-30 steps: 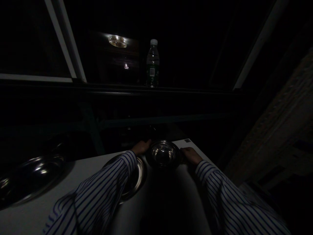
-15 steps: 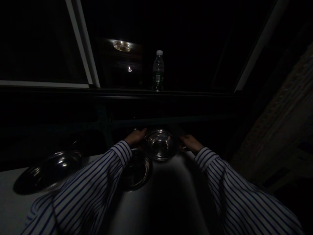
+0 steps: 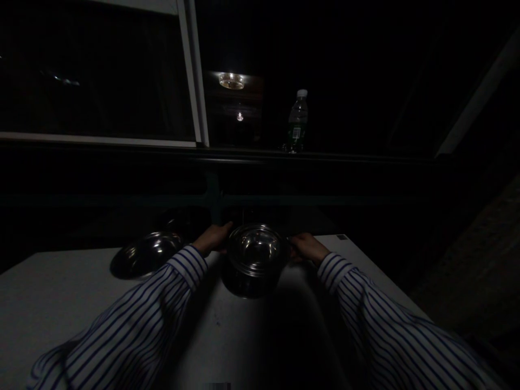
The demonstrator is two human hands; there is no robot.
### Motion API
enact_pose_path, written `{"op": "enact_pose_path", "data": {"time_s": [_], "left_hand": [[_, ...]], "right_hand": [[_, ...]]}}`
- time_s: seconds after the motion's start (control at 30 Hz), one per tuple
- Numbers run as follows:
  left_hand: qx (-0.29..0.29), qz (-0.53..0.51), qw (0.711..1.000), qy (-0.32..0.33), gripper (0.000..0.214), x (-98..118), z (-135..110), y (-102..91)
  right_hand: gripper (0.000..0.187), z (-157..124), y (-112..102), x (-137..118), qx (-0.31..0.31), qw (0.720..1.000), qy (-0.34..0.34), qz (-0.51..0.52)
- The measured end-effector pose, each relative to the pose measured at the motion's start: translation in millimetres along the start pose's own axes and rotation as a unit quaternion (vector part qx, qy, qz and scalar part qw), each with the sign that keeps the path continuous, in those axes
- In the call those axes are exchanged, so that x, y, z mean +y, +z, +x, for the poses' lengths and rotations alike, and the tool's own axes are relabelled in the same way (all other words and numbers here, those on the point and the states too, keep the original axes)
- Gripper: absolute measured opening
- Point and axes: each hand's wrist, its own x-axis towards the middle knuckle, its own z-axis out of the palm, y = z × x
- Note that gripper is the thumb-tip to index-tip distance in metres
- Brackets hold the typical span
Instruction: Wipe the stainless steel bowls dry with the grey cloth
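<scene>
Metal bowl (image 3: 259, 252), I see: L hand (image 3: 213, 238) & R hand (image 3: 309, 247) curled tight on opp. sides; dark dish (image 3: 246, 286) just under bowl, shiny dome (image 3: 144, 257) left of bowl on tabletop (image 3: 44, 303).

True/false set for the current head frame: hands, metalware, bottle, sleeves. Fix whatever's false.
1. The left hand and right hand hold the metal pan at opposite sides. True.
2. A second metal vessel shows beneath the pan. True; too dark to tell whether they touch.
3. The rounded metal piece is right of the pan. False: the rounded metal piece lies on the white table, left of the pan.
4. The bottle has a white cap. True.
5. The bottle stands on the table. False: it stands on the ledge beyond it.
6. Both sleeves are plain. False: the sleeves are striped.
</scene>
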Motion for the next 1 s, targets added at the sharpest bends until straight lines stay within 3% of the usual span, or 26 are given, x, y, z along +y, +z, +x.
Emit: {"op": "enact_pose_path", "data": {"time_s": [0.13, 0.4, 1.0], "left_hand": [[-0.004, -0.008, 1.0, -0.016, 0.037, -15, -6, -3.8], [-0.004, 0.009, 0.999, -0.036, 0.037, -36, -6, 0.6], [-0.022, 0.091, 0.995, -0.043, 0.046, -54, 11, 6.8]], "right_hand": [[0.029, 0, 13, 7, -0.03, 0.997, 0.043, -0.048], [0.03, 5, 23, 24, -0.05, 0.994, 0.05, -0.088], [0.031, 21, 24, 43, -0.064, 0.981, 0.038, -0.178]]}}
